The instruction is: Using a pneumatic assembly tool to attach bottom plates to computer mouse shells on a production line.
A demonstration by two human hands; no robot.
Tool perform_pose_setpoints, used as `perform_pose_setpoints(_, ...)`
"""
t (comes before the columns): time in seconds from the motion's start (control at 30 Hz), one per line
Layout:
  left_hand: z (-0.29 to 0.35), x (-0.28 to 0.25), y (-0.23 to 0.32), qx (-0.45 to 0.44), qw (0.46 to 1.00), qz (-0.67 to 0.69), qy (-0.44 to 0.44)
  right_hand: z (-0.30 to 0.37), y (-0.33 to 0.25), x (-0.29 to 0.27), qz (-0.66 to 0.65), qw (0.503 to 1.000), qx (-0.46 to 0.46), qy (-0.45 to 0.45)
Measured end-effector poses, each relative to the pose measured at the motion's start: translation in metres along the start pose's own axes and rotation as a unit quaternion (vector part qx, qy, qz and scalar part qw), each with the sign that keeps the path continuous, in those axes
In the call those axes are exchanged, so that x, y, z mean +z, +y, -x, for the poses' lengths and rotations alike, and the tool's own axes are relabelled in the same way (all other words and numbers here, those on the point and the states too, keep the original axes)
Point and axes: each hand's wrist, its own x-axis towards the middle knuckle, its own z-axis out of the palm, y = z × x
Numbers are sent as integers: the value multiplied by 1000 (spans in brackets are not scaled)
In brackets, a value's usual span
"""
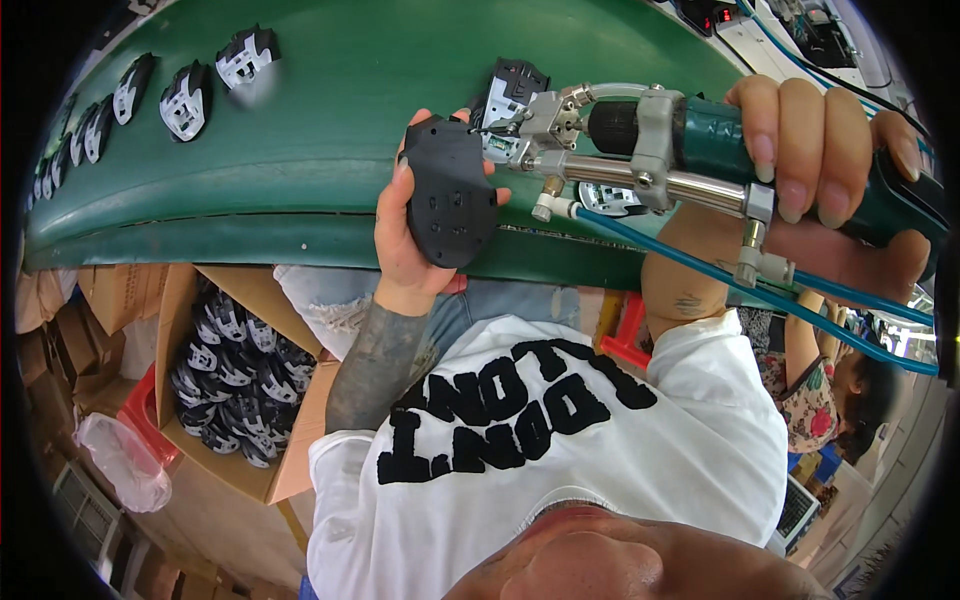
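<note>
r. hand (pixel 800 145) is wrapped round the driver (pixel 705 137), bit by the mouse's (pixel 450 195) top r. edge, contact unclear; prob. the screw-driving step, so next move calls for a square bit & steady hold. l. hand (pixel 402 265) cradles the mouse from below, thumb on its l. edge, fingertips past its r.; beyond, more shells (pixel 185 105) on the bench (pixel 330 110).

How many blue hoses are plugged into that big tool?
2. The front hose joins the front fitting near the tip of the tool; the rear hose joins the rear fitting by the right hand. Others may hide behind that hand.
</note>
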Motion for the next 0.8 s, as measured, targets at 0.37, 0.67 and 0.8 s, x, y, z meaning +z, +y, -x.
perform_pose_setpoints(0.37,-2,-1,1,-17,1000,22,-12,2,-4,2,9,999,39,22)
perform_pose_setpoints(0.67,-4,2,1,-1,999,-31,13,13,-32,-6,-60,993,-86,61)
perform_pose_setpoints(0.8,-4,6,-1,-32,998,-60,17,5,-13,8,-49,993,-82,70)
